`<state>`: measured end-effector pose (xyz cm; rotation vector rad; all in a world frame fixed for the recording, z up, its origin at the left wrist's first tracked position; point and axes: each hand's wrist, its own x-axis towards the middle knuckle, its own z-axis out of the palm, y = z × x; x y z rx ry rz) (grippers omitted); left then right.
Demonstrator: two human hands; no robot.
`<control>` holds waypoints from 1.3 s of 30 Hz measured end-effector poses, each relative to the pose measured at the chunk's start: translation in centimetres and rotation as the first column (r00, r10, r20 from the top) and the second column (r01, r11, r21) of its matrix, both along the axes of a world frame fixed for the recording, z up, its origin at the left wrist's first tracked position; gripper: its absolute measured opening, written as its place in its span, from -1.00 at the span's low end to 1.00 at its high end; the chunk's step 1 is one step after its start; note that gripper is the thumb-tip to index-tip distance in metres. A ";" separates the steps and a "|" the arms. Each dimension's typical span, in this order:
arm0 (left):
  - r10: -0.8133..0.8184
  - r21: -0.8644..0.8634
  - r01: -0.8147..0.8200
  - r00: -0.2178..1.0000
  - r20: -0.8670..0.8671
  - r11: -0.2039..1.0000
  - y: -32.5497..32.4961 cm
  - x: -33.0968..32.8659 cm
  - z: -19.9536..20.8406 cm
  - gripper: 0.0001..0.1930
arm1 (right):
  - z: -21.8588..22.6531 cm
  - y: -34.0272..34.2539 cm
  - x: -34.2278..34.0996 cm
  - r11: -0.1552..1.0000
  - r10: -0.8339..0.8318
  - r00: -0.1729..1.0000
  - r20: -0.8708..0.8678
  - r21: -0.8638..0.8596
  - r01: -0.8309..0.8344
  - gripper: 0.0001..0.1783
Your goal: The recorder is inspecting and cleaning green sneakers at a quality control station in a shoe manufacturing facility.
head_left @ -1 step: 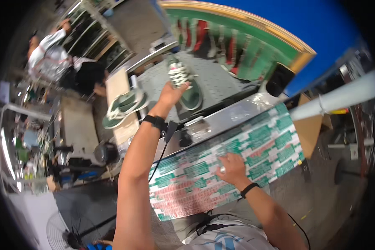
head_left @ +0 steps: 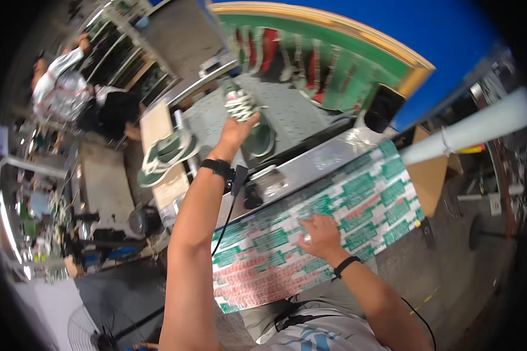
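My left hand reaches forward over a grey conveyor belt. Its fingers close on the side of a dark green sneaker with white laces, the thumb lying by the lacing. The hand hides part of the shoe. Nearer to me, my right hand rests over a board covered in green, white and red labels. Its fingers are curled, with a small pale shiny thing at them that is too small to name. To the left of the belt, more green shoes with white soles lie on a light wooden board.
Ahead, a machine opening with a yellow-edged frame has green and red hanging strips. A pale pipe and a cardboard box are at the right. Another person works at far left; a fan stands lower left.
The surroundings have shifted slightly left in the view. My left hand stays on the sneaker, and my right hand keeps its place over the label-covered board.
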<state>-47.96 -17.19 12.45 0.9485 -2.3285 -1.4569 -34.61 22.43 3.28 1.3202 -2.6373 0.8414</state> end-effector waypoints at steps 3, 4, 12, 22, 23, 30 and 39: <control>0.152 -0.118 -0.145 0.987 0.046 0.982 -0.8 -3.1 -2.5 -0.51 | -0.4 0.0 -0.1 1.000 0.003 1.000 0.023 -0.009 -0.003 -0.58; 0.141 -0.085 -0.138 0.989 0.034 0.987 -1.3 -3.3 -2.7 -0.51 | -0.5 -0.1 0.0 1.000 0.010 1.000 0.010 0.003 -0.010 -0.58; 0.199 0.466 -0.125 0.974 -0.112 0.876 -0.9 8.2 7.1 -0.58 | -0.4 -0.2 0.0 0.994 0.041 0.999 -0.018 -0.096 -0.043 -0.60; 0.362 0.058 -0.357 0.922 -0.140 0.932 24.7 37.2 3.7 -0.35 | 0.3 -0.4 0.2 0.993 0.039 0.999 -0.002 -0.110 -0.039 -0.63; 0.480 -0.022 -0.480 0.877 -0.007 0.877 27.3 38.4 2.2 -0.38 | 0.5 -0.4 0.3 0.992 0.028 1.000 -0.005 -0.119 -0.029 -0.62; 0.392 -0.444 -0.421 0.906 -0.159 0.791 32.0 41.3 -1.7 -0.40 | 1.3 2.6 2.6 0.998 0.021 0.987 0.160 -0.054 -0.012 -0.37; 0.155 -0.463 -0.173 0.985 -0.078 0.869 26.9 42.0 -0.2 -0.85 | 5.1 10.1 14.1 0.999 0.013 0.815 0.579 -0.048 0.018 -0.07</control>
